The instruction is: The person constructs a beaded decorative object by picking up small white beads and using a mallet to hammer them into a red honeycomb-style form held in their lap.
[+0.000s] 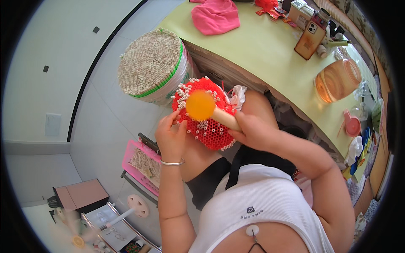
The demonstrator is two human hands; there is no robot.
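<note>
A bundle of red tubes (pixel 211 131) rests at my lap, their ends forming a honeycomb. Small white tips stick out of many of them, mostly at the left and far edges. My right hand (pixel 255 130) is wrapped round the pale handle of a mallet (pixel 200 105). Its round orange-yellow head, slightly blurred, hangs over the bundle and hides part of it. At the bundle's left edge is my left hand (pixel 171 133), thumb and fingertips bent close together. Whatever they pinch, if anything, is too small to make out.
A large round bundle of pale sticks (pixel 149 63) with a green rim stands ahead left. A pink basket (pixel 130 162) of pale sticks is at left. On the yellow-green table (pixel 253 50) are a pink cloth (pixel 215 17), a phone (pixel 310 40) and a jar of amber liquid (pixel 338 80).
</note>
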